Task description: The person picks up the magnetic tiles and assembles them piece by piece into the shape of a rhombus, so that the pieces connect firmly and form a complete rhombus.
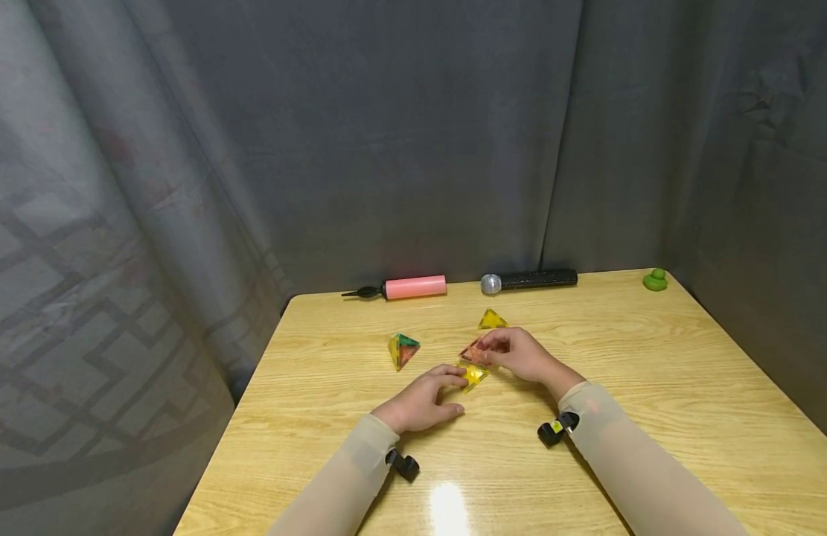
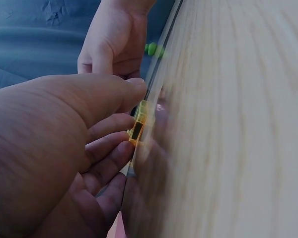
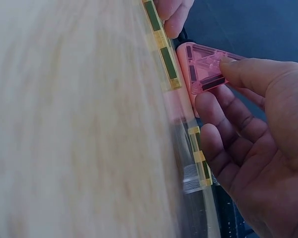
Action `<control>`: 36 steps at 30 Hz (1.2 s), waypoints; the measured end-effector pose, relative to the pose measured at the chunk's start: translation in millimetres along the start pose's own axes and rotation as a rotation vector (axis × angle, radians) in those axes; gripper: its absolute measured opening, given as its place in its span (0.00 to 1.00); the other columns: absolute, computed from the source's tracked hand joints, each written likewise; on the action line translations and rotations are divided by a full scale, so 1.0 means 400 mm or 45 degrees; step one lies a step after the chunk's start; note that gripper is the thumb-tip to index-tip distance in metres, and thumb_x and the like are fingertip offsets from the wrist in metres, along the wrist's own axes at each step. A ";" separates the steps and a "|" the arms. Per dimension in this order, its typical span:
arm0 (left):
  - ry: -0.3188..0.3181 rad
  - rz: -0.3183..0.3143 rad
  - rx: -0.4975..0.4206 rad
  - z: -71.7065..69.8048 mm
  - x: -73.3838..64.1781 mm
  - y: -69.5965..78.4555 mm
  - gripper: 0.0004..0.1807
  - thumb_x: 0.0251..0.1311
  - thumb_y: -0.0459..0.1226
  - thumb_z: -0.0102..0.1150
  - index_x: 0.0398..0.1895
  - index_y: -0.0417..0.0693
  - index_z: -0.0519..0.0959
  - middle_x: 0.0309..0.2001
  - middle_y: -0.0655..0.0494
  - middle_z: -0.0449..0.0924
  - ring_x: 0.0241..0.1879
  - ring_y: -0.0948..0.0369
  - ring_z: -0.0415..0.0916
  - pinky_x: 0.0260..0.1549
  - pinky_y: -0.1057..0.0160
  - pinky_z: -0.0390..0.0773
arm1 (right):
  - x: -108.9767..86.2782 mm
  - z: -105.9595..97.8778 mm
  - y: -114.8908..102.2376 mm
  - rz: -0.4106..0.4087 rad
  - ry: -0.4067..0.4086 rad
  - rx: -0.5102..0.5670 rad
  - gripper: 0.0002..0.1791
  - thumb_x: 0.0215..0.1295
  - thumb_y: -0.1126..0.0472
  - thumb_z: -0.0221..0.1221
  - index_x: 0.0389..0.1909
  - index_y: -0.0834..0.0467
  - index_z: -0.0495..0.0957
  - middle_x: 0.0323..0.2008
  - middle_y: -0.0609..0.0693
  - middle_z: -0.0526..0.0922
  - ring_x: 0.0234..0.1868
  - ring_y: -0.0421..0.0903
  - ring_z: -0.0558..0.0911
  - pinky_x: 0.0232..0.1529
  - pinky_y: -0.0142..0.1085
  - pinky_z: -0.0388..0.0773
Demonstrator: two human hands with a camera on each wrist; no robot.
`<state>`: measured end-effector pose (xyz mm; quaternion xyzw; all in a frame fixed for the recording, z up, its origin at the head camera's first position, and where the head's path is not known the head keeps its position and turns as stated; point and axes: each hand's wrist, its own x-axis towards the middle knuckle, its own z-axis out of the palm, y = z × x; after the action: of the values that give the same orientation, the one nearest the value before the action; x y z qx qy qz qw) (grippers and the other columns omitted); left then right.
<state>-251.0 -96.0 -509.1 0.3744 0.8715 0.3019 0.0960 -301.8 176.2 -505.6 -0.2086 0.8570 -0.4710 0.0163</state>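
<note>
My right hand (image 1: pixel 523 356) pinches a translucent pinkish-red triangular magnetic tile (image 3: pixel 206 67) between thumb and fingers. In the right wrist view this tile is tilted up, close above a yellow triangular tile (image 1: pixel 473 377) on the wooden table. The fingertips of my left hand (image 1: pixel 423 400) touch that yellow tile, while the thumb stays apart from it. To the left stands a small pyramid (image 1: pixel 403 351) of yellow, green and red tiles. Another yellow triangular tile (image 1: pixel 493 319) lies just beyond my right hand.
Along the table's back edge lie a pink hand pump (image 1: pixel 415 287) with a black nozzle and a black microphone (image 1: pixel 537 279) with a silver head. A small green toy (image 1: pixel 655 280) sits in the back right corner. Grey curtains (image 1: pixel 413 134) surround the table (image 1: pixel 627 342).
</note>
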 end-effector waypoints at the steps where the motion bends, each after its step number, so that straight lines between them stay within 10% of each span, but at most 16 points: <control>1: 0.001 0.002 0.003 0.001 0.001 -0.003 0.27 0.74 0.45 0.64 0.72 0.47 0.76 0.76 0.58 0.66 0.75 0.58 0.63 0.73 0.55 0.64 | 0.000 0.001 0.002 -0.006 -0.004 -0.001 0.06 0.70 0.66 0.67 0.45 0.57 0.87 0.38 0.48 0.85 0.40 0.46 0.80 0.40 0.37 0.79; 36: -0.011 -0.023 -0.010 0.001 0.002 -0.005 0.27 0.74 0.45 0.63 0.73 0.49 0.75 0.76 0.58 0.65 0.75 0.58 0.62 0.73 0.54 0.65 | 0.000 0.010 0.014 0.000 -0.091 0.034 0.10 0.71 0.65 0.67 0.50 0.58 0.88 0.47 0.50 0.88 0.46 0.45 0.82 0.47 0.38 0.80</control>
<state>-252.5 -96.5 -510.8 0.3674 0.8733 0.3026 0.1041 -302.9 175.7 -512.5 -0.2250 0.8494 -0.4747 0.0499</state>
